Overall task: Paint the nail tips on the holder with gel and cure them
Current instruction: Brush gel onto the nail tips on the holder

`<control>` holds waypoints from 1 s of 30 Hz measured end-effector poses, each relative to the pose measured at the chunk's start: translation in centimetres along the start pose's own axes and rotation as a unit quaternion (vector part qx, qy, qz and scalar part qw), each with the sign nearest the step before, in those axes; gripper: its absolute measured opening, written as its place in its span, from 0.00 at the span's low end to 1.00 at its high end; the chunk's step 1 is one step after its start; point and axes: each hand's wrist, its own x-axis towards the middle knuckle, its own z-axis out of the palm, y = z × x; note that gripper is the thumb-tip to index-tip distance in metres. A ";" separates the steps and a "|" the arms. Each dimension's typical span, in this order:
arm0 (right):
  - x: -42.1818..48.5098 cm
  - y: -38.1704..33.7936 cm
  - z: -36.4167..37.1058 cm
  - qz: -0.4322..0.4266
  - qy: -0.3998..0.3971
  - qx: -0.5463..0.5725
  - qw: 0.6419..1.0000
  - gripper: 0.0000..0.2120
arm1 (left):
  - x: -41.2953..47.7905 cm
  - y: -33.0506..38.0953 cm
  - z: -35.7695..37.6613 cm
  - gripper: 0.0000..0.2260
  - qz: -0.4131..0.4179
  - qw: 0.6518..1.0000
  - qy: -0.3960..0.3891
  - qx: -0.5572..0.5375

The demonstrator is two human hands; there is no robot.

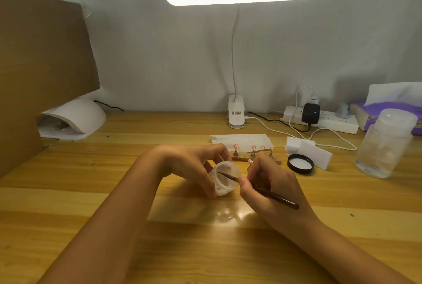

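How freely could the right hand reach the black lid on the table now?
Probably yes: the black lid lies close beyond the right hand, nothing between, though it holds the brush.

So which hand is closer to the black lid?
Right. The right hand, holding the brush, sits just left of the black lid; the left hand, gripping the little jar, is farther left.

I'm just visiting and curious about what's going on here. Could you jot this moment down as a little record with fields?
Left hand: holds the jar, tilted
Right hand: holds the brush, tip inside the jar
Nail tips: pink, on the holder behind the hands
Lid: black, lying right of the holder
Curing lamp: at far left
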 end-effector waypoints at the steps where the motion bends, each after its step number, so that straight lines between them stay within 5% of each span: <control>1: 0.0 0.0 0.0 -0.003 0.008 -0.002 1.000 0.08 | 0.0 -0.1 0.0 0.28 0.000 1.000 0.000 0.000; 19: 0.1 -0.1 -0.2 -0.015 0.034 0.001 0.999 0.06 | 0.8 -1.4 -0.4 0.26 -0.012 1.000 0.013 -0.003; 30: 1.1 1.2 -1.6 0.142 0.110 0.121 0.976 0.02 | 2.2 -6.8 -0.3 0.26 -0.062 0.955 0.274 -0.090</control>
